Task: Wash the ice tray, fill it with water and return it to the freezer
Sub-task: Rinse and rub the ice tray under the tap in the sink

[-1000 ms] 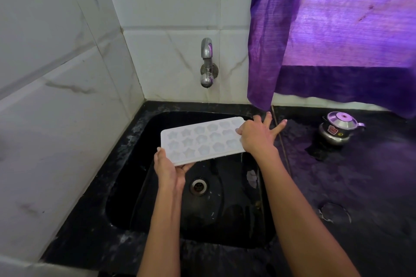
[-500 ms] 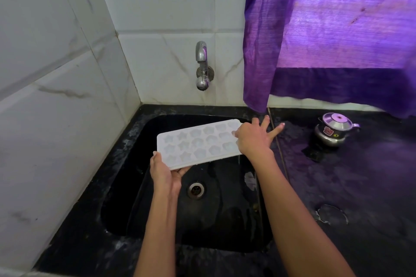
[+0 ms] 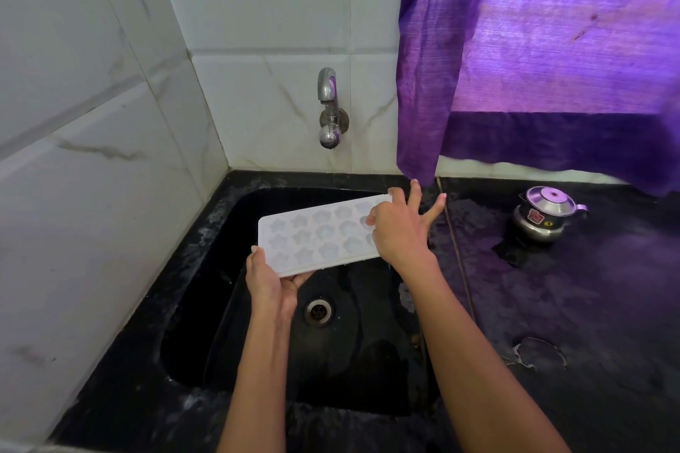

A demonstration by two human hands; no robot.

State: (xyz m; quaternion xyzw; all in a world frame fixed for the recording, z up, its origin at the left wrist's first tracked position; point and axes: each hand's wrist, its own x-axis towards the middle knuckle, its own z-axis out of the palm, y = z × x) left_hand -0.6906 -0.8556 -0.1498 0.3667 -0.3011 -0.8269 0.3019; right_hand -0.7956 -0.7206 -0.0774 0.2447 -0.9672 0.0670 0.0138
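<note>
The ice tray (image 3: 316, 235), a white rectangular mould with star-shaped and rounded cavities facing up, is held level in the air above the back half of the black sink (image 3: 220, 305), below and in front of the tap (image 3: 330, 110). Its long axis runs from the left hand to the right hand, with the right end slightly farther toward the rear rim of the sink. The left hand (image 3: 270, 281) supports the near-left corner of the tray: the thumb lies along the left short edge and the fingers are curled under the base, so the hand grips the tray. The right hand (image 3: 399, 232) holds the right end: the thumb presses on the top face over the cavities, at least one finger hooks the far edge, and the remaining fingers are spread straight toward the counter. Both forearms are bare. Directly below the tray, the metal drain (image 3: 318, 312) sits in the floor of the sink, and the basin surface looks wet. No water stream is visible at the tap, which is mounted on the white tiled wall (image 3: 257, 29) behind the sink. A purple curtain (image 3: 552, 48) hangs at the right, above the black counter (image 3: 588, 305). A small steel kettle (image 3: 546, 215) stands near the back edge of that counter, well apart from the tray.
</note>
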